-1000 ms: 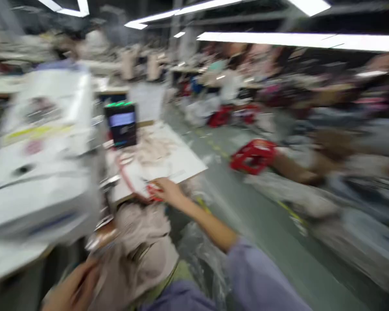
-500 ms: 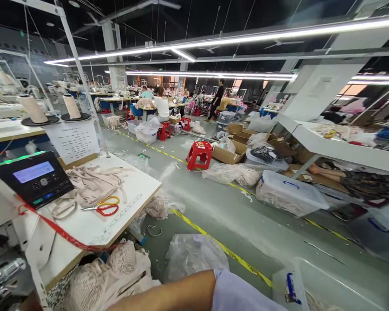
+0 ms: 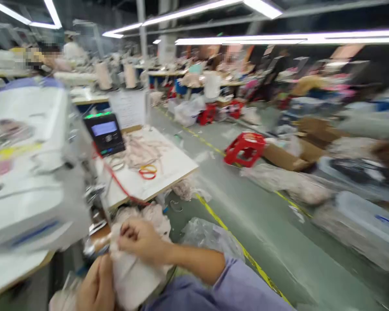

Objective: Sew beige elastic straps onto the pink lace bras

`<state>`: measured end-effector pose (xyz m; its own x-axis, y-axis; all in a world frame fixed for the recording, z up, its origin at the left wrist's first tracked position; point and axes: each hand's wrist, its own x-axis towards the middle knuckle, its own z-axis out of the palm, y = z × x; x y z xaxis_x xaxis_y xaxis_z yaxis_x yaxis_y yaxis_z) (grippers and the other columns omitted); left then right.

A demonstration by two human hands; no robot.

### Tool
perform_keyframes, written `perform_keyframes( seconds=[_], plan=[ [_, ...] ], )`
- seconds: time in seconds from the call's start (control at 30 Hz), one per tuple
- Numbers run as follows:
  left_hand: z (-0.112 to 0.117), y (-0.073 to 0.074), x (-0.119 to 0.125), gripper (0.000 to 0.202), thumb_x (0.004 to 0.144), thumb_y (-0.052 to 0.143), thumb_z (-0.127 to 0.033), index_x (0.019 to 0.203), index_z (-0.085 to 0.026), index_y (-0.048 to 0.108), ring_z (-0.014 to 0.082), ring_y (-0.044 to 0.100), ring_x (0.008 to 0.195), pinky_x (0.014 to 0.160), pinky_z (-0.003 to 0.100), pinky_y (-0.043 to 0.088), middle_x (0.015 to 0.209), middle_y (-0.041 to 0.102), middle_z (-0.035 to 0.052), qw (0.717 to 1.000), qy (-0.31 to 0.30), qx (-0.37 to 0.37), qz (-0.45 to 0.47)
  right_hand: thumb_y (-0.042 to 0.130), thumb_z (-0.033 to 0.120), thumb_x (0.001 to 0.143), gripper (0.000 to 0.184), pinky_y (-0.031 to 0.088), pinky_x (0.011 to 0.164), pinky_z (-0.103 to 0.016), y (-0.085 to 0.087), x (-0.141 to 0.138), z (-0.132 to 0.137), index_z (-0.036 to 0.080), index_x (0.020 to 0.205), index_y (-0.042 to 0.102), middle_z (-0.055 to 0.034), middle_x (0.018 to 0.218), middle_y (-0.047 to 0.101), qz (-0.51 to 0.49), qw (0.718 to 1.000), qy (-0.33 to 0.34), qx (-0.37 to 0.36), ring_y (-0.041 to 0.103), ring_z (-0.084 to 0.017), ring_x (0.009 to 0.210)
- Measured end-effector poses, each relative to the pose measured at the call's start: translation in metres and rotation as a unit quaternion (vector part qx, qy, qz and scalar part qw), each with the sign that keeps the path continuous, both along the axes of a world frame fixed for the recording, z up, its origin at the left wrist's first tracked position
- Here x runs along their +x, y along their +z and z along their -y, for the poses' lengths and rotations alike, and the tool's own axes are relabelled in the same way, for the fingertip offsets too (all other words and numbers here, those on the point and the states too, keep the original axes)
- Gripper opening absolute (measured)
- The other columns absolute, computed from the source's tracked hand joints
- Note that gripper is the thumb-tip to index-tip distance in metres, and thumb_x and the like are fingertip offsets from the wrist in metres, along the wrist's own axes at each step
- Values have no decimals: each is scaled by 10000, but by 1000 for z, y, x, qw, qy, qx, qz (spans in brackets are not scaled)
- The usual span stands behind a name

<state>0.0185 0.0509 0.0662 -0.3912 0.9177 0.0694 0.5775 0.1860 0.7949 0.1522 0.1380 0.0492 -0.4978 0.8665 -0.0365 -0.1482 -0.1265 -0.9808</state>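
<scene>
The picture is smeared by motion. My right hand (image 3: 139, 239) is curled with its fingers pinching a pale beige fabric piece (image 3: 132, 272) low in the view. My left hand (image 3: 95, 287) closes on the same fabric from the lower left. Both hands sit just in front of a white sewing machine (image 3: 29, 172) at the left. Behind the hands lies a pile of beige fabric (image 3: 149, 214) below the table edge. Scissors with red and yellow handles (image 3: 148, 171) rest on the white table (image 3: 178, 166), away from both hands.
A black control panel with a lit screen (image 3: 104, 133) stands on the table beside beige straps (image 3: 142, 149). A red strap (image 3: 116, 181) runs down from it. A clear plastic bag (image 3: 207, 235), a yellow floor line (image 3: 243, 248), a red stool (image 3: 244, 149) and boxes lie to the right.
The view swung left and down, back to the sewing machine. My right hand left the scissors on the table and came to the fabric, and my left hand is in view again.
</scene>
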Motion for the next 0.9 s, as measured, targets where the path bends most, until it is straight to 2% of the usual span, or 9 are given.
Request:
perform_keyframes(
  seconds=[0.07,0.13,0.2,0.27,0.4,0.53,0.7,0.9],
  plan=[
    [5,-3,-6,312,900,497,-465,936,-213,677,175,613,519,482,260,476,588,658,-23,999,-10,25,-37,686,370,762,223,406,598,-221,5,0,-9,203,827,552,36,715,567,37,998,-28,44,534,-99,626],
    [7,-7,-13,300,913,532,-392,1083,-179,657,152,617,505,493,240,465,634,701,-14,995,-21,53,-86,637,369,801,198,376,572,-226,3,-6,-22,206,837,531,44,676,556,71,996,-34,51,512,-101,594],
    [6,-11,-21,243,951,508,-301,1075,-196,688,155,702,667,598,237,493,811,776,24,982,-61,74,-165,625,375,810,201,342,546,-229,-1,-13,-34,207,819,516,61,616,515,110,992,-19,66,457,-95,543],
    [4,-13,-25,240,968,500,-257,1052,-194,715,163,728,748,653,246,489,889,795,42,965,-80,90,-232,628,390,809,218,327,540,-233,-4,-18,-43,208,802,510,70,587,492,129,988,-2,88,428,-93,523],
    [1,-12,-30,258,971,509,-255,1057,-178,739,163,708,648,574,271,423,779,789,37,944,-75,96,-306,614,394,798,209,357,561,-243,-1,-26,-56,203,826,535,53,612,535,131,984,31,115,473,-110,553],
    [-5,-8,-36,306,983,476,-299,1082,-203,749,167,684,600,512,297,344,721,777,18,938,-68,67,-332,575,329,786,137,398,597,-255,6,-34,-69,196,821,571,23,649,593,177,970,39,163,540,-140,614],
    [-11,-5,-40,320,976,479,-319,1139,-232,741,167,666,574,494,301,313,717,778,7,942,-57,24,-331,559,292,818,118,449,699,-308,8,-39,-79,216,869,633,23,643,608,211,947,44,238,541,-167,625],
    [-13,-6,-41,317,975,478,-321,1131,-247,744,171,674,579,497,297,321,760,793,3,939,-55,19,-338,561,319,855,156,471,774,-357,5,-41,-83,236,948,655,37,617,591,207,945,53,248,537,-180,618]
  ],
)
